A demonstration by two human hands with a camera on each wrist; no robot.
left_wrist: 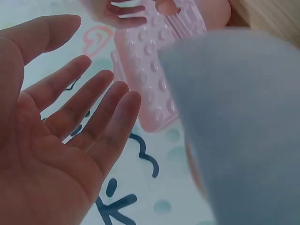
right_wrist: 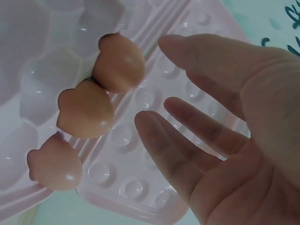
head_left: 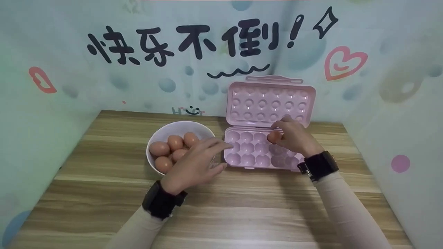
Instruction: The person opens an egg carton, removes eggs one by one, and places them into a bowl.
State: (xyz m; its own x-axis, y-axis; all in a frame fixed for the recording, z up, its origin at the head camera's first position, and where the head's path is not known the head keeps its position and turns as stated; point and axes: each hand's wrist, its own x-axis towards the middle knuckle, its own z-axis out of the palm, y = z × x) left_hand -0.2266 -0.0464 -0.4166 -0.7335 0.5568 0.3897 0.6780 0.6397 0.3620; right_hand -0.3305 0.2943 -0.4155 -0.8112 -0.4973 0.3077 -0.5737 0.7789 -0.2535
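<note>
My right hand hovers over the back row of a pink egg box whose lid stands up. In the right wrist view its fingers are spread, with a gap between them and the nearest egg. Two more brown eggs, a middle egg and an end egg, sit beside it along the hinge. Over the right side of a white bowl is my left hand, palm bare and fingers extended. Several brown eggs lie in the bowl, some hidden by that hand.
Both containers stand on a wood-grain table, the bowl left of the egg box. The raised lid is close to a printed backdrop behind the table. Similar cloth hangs at both sides.
</note>
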